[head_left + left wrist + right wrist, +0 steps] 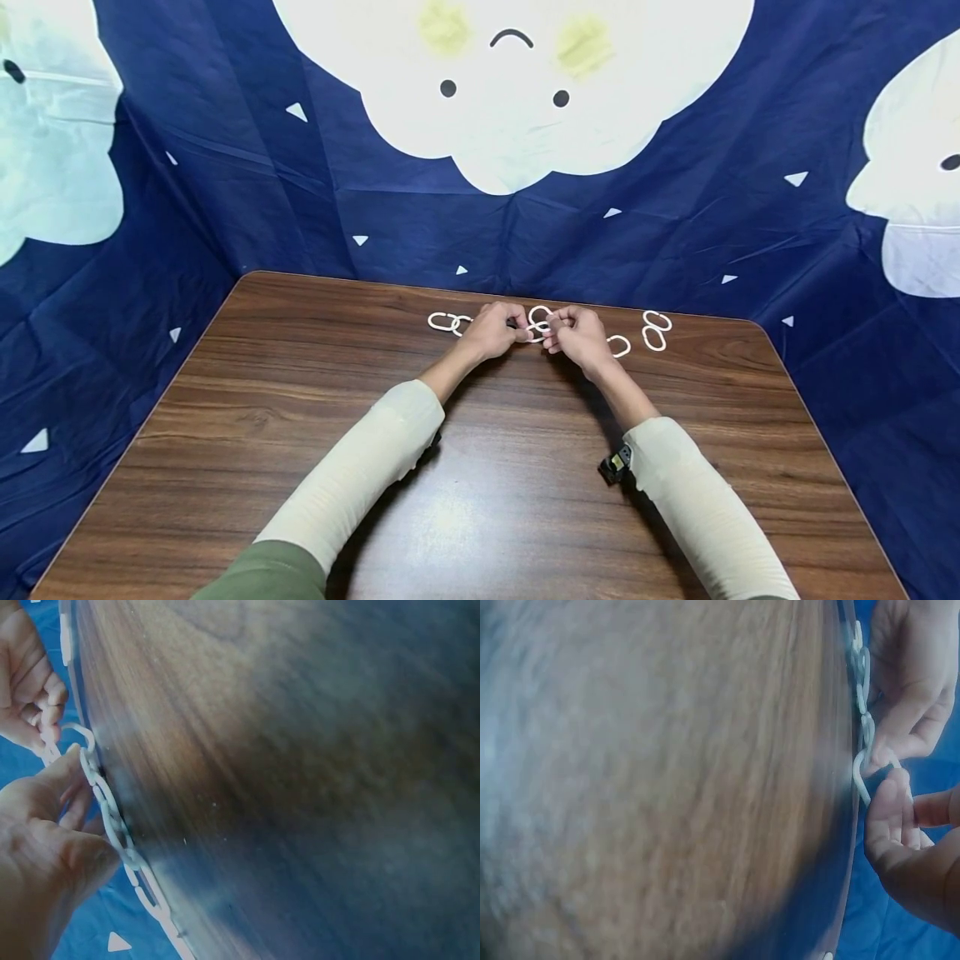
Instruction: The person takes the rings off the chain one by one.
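White oval links are joined in a chain [114,823] that lies along the table's far edge. My left hand [495,330] pinches a chain link near the middle, thumb and fingertips together. Close on its right, my right hand [579,337] pinches a white chain link [895,760] between thumb and fingers. The two hands' fingertips almost meet in the right wrist view. Another white link [540,313] shows between the hands. The left end of the chain [441,322] comes out beyond my left hand, which hides part of it.
To the right of my right hand lies a white link [620,346], partly hidden. Farther right are two more links [654,337] close together. The brown wooden table [480,433] ends just behind the links, against a blue cloth [420,258] with white clouds.
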Demonstrator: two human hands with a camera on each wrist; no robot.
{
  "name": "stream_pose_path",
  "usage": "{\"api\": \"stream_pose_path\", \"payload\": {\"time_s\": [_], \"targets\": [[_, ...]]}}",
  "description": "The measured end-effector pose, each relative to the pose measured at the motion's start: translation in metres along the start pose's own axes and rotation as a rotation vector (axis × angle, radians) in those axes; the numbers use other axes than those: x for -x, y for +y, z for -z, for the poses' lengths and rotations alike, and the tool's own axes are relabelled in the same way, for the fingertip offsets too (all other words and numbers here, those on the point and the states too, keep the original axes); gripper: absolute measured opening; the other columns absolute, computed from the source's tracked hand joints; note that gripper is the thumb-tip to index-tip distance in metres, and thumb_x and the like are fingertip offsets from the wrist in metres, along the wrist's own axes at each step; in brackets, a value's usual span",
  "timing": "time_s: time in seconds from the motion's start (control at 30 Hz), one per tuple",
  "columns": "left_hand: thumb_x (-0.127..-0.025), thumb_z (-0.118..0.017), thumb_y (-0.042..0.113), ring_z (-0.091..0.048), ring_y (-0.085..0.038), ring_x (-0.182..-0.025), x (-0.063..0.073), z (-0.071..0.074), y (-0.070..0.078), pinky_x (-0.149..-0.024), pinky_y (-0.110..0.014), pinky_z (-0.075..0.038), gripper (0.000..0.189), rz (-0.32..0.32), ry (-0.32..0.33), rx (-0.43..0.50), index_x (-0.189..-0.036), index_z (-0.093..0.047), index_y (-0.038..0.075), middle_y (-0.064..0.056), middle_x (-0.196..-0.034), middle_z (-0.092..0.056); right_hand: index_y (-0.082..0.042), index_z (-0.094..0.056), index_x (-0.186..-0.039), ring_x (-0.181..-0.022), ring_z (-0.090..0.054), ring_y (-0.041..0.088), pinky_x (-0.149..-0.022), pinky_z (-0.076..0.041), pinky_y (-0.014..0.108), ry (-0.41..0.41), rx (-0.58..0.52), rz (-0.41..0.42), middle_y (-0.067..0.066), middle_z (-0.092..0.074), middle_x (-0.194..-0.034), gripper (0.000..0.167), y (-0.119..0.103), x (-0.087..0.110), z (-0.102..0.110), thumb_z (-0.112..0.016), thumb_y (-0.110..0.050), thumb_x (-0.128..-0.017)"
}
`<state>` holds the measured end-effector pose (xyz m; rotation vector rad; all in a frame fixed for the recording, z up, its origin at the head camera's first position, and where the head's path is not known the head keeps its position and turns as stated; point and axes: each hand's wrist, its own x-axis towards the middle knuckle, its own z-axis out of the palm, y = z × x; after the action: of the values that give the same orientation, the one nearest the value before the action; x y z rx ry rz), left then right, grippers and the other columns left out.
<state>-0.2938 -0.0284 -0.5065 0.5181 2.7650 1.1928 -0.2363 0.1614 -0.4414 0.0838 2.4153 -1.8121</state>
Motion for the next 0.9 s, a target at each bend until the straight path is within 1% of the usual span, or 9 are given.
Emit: {"api": "stream_pose_path", "payload": {"time_s": [0.2, 0.37, 0.5, 0.57, 0.7, 0.9], "targets": [[-0.096, -0.087, 0.024, -0.070, -0.026, -0.111, 0.000, 0.001, 0.000, -0.104, -0.044, -0.056, 0.017, -0.023, 0.010, -0.012, -0.085, -0.075, 0.025, 0.005, -0.107, -0.083, 0.018, -0.062, -0.131, -0.063, -0.068, 0.007, -0.063, -0.062, 0.019, -0.050, -0.072, -0.058, 0.001, -0.070, -0.084, 0.027, 0.001, -0.001, 0.003, -0.053, -0.001, -0.113], [-0.096, -0.087, 0.025, -0.070, -0.024, -0.109, -0.001, 0.000, 0.001, -0.101, -0.042, -0.056, 0.018, -0.023, -0.001, -0.020, -0.084, -0.074, 0.026, 0.007, -0.105, -0.082, 0.015, -0.062, -0.128, -0.064, -0.067, 0.007, -0.065, -0.061, 0.019, -0.084, -0.137, -0.090, 0.001, -0.070, -0.084, 0.023, 0.000, -0.003, 0.006, -0.053, 0.000, -0.114], [-0.097, -0.088, 0.027, -0.070, -0.022, -0.105, -0.003, -0.001, 0.001, -0.099, -0.040, -0.056, 0.018, -0.028, -0.002, -0.027, -0.084, -0.076, 0.024, 0.006, -0.100, -0.081, 0.011, -0.062, -0.125, -0.065, -0.065, 0.007, -0.066, -0.059, 0.020, -0.101, -0.188, -0.067, 0.001, -0.068, -0.082, 0.018, -0.005, -0.004, 0.006, -0.053, 0.000, -0.114], [-0.097, -0.089, 0.027, -0.070, -0.021, -0.104, -0.003, -0.001, 0.000, -0.099, -0.039, -0.057, 0.018, -0.022, -0.001, -0.028, -0.085, -0.076, 0.024, 0.006, -0.099, -0.081, 0.011, -0.063, -0.125, -0.066, -0.066, 0.006, -0.067, -0.060, 0.020, -0.103, -0.187, -0.046, 0.001, -0.069, -0.082, 0.018, -0.008, -0.004, 0.005, -0.054, -0.001, -0.114], [-0.097, -0.089, 0.031, -0.070, -0.024, -0.110, -0.002, -0.001, 0.001, -0.103, -0.042, -0.057, 0.018, 0.008, -0.005, -0.022, -0.085, -0.077, 0.025, 0.006, -0.100, -0.081, 0.012, -0.063, -0.129, -0.066, -0.069, 0.006, -0.067, -0.061, 0.020, -0.085, -0.141, -0.044, 0.003, -0.073, -0.084, 0.023, -0.010, -0.003, 0.004, -0.056, -0.004, -0.114], [-0.094, -0.094, 0.036, -0.067, -0.031, -0.125, 0.002, 0.002, 0.007, -0.116, -0.049, -0.053, 0.018, 0.061, -0.016, 0.002, -0.085, -0.082, 0.025, 0.004, -0.117, -0.085, 0.017, -0.061, -0.135, -0.066, -0.069, 0.006, -0.066, -0.062, 0.019, -0.064, -0.116, -0.065, 0.000, -0.073, -0.083, 0.029, -0.005, 0.002, 0.013, -0.058, -0.002, -0.114]]}}
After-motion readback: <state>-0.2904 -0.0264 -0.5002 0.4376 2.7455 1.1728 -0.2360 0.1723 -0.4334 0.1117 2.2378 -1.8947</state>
